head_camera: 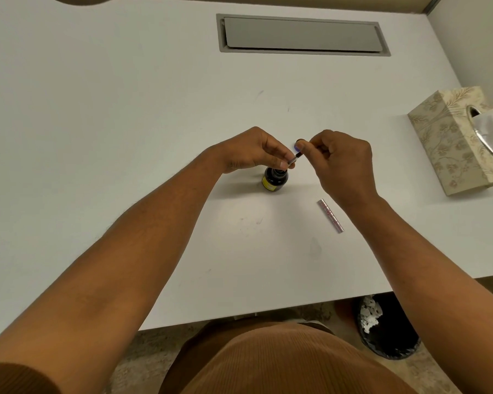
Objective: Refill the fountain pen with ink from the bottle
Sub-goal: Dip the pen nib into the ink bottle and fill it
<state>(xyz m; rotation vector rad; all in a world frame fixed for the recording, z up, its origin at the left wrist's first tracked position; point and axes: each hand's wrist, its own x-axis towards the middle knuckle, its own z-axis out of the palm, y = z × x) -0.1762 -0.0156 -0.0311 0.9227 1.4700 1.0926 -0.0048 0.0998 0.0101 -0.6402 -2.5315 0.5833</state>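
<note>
At mid-frame we hold the pen [293,159] slanted just above the open ink bottle [275,180] on the white table [125,109]. Our left hand [251,150] pinches its lower end over the bottle mouth; our right hand [343,160] pinches its upper end with curled fingers. A silvery barrel [330,215] lies below right of the bottle. A tissue box [456,143] sits at the right edge.
</note>
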